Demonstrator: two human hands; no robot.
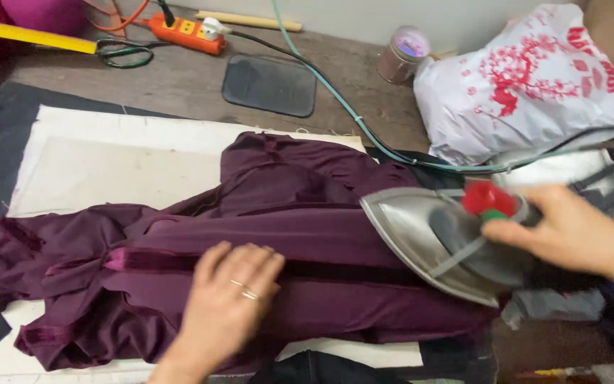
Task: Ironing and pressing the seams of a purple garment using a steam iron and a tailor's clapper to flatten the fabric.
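Purple garment [264,235] lies spread on white cloth [108,171] over the worktop [179,78]. Left hand [232,302] flat, fingers spread, pressing garment's middle, gripping nothing. Right hand [570,231] grasps the iron [435,242] by its handle; iron's tip rests on garment's right end, just right of left hand.

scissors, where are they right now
In the head view the scissors lie at the top left on the wooden table, between the yellow ruler and the orange power strip, far from both hands.
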